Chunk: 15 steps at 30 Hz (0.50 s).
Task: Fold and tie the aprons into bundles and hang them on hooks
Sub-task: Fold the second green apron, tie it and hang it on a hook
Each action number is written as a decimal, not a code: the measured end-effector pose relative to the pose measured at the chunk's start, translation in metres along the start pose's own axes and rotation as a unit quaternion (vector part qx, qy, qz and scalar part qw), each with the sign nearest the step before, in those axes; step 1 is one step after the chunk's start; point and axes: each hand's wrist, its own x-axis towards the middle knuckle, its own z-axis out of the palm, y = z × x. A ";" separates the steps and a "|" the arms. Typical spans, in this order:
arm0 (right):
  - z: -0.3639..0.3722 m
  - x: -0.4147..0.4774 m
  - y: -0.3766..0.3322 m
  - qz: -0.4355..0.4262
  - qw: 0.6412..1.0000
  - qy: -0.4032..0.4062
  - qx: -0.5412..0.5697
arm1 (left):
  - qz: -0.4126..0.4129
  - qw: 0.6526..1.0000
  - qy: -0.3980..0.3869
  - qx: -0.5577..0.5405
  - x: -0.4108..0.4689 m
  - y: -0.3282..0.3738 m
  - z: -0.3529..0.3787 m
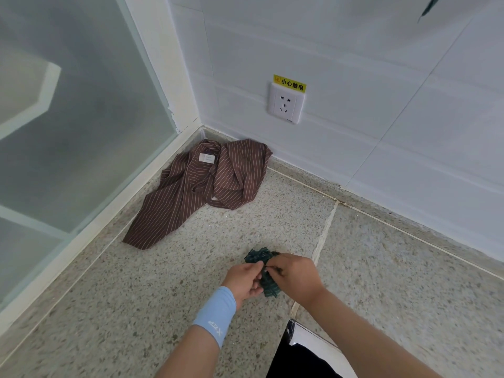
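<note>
A small dark green checked apron bundle [260, 259] is held just above the speckled stone counter [136, 296]. My left hand [244, 279], with a light blue wristband, grips its left side. My right hand [296, 276] pinches it from the right and covers much of the cloth. A brown striped apron [196, 186] with a white label lies loose and crumpled in the corner, well apart from both hands.
A frosted glass panel [81, 118] runs along the left edge. White tiled wall [381, 91] stands behind, with a power socket [285, 105] under a yellow warning sticker. A dark green strip [429, 6] hangs at the top right. Dark clothing [300, 358] shows at the bottom.
</note>
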 end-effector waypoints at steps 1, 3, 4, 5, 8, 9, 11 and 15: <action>-0.001 -0.001 0.001 -0.007 1.000 -0.003 0.005 | 0.000 1.000 0.002 0.003 0.000 0.000 0.001; -0.003 -0.001 0.003 -0.021 1.000 -0.016 0.005 | -0.002 1.000 0.003 -0.006 0.001 0.001 0.003; -0.005 -0.001 0.004 -0.026 0.999 -0.026 -0.001 | -0.004 1.000 0.003 -0.015 0.001 0.001 0.004; -0.006 0.001 0.006 -0.031 0.999 -0.035 -0.009 | -0.006 1.000 0.003 -0.029 0.000 0.001 0.006; -0.010 0.008 0.006 -0.019 0.996 -0.080 -0.033 | 0.004 0.997 0.022 -0.071 -0.001 -0.004 0.010; -0.012 0.010 0.004 -0.013 0.994 -0.103 -0.042 | 0.008 0.996 0.034 -0.081 -0.002 -0.006 0.011; -0.015 0.013 0.002 -0.007 0.985 -0.158 -0.061 | 0.016 0.994 0.056 -0.094 -0.003 -0.011 0.012; -0.018 0.018 -0.003 0.028 0.969 -0.238 -0.068 | 0.042 0.990 0.086 -0.107 -0.006 -0.018 0.019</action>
